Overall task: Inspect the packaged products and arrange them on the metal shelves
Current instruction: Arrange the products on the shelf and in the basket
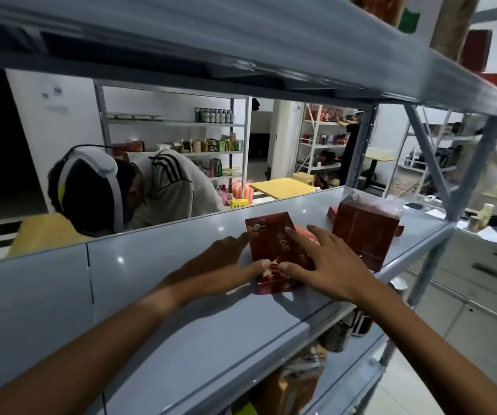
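Fingers of the left hand point(223, 262) and right hand point(328, 265) press flat, ungripping, on the flat dark-red printed carton point(274, 253) lying mid-way along the grey metal shelf point(157, 283); shoved toward two o'clock, it could knock the taller red cardboard box point(364, 232).

Wearer's body in view: two bare forearms, no sleeves, no watch or rings, no gloves; left hand point(223, 265) and right hand point(331, 265) both bare, short trimmed nails visible on the thumbs, nothing else worn.

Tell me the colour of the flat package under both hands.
Dark red with gold and white print, the flat cardboard package shows best in the head view.
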